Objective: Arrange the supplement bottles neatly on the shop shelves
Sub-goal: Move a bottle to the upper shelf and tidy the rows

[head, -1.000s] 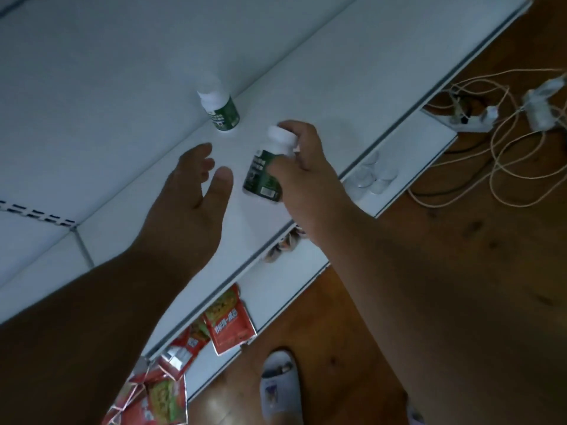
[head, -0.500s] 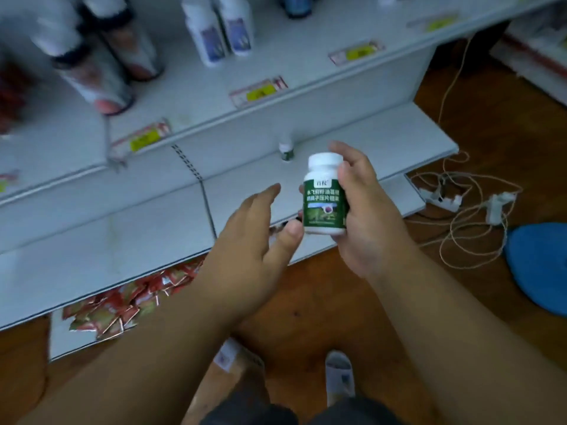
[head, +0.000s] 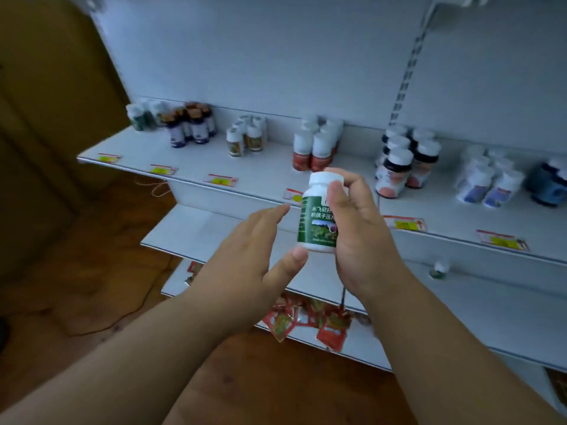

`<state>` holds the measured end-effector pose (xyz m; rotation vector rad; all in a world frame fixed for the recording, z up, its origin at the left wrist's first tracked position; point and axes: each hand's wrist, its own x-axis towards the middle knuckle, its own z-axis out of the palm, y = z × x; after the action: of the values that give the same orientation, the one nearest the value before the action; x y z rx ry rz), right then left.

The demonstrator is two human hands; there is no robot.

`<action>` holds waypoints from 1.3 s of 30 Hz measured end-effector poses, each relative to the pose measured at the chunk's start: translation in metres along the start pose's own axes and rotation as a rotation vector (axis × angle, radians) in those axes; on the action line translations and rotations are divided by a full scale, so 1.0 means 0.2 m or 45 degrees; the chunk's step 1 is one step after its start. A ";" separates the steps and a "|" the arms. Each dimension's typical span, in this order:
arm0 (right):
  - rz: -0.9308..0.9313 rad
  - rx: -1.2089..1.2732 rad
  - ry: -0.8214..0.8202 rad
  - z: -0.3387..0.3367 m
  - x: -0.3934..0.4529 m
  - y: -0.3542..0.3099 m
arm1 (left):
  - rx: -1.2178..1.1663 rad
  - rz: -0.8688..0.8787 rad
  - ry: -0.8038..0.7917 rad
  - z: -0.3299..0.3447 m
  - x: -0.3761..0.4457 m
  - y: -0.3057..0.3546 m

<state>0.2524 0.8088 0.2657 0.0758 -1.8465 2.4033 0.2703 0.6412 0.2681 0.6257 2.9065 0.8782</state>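
One green-label bottle [head: 319,216], Chinese text, right hand [head: 357,228]

The right hand [head: 356,228] holds a bottle [head: 317,216] upright in front of the upper shelf [head: 264,176]. The left hand [head: 245,265] lies just left of the bottle, thumb at its base. Bottle groups [head: 316,145] stand in clusters along the upper shelf, side by side from left to right. Tags [head: 221,180] sit along its front edge. One small bottle [head: 439,269] stands alone on the middle shelf [head: 491,305], right of the hands. Packets [head: 306,320] lie on the bottom shelf [head: 352,345], below the hands.
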 end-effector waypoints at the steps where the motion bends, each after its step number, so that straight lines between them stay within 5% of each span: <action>1: -0.018 -0.037 -0.028 0.13 0.04 0.02 | 0.017 -0.032 0.032 -0.09 -0.03 -0.09; 12: -0.022 -0.454 -0.265 1.43 0.43 0.43 | 0.072 -0.300 0.133 -0.84 -0.26 -1.16; 20: -0.072 -0.688 -0.135 1.84 1.13 0.66 | 0.145 -0.320 0.110 -1.06 0.23 -1.82; 30: -0.045 -0.801 -0.207 2.44 1.88 0.97 | 0.239 -0.506 0.113 -1.42 0.75 -2.59; 35: -0.039 -1.072 -0.176 2.63 2.22 1.17 | 0.408 -0.335 0.161 -1.50 1.07 -2.96; 39: -0.020 -1.316 0.007 2.75 2.43 1.34 | 0.590 -0.120 0.012 -1.59 1.32 -3.26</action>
<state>-0.2764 0.2367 0.2017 -0.0087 -2.7708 1.1669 -0.2606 0.0836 0.2030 0.4945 3.1317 0.1906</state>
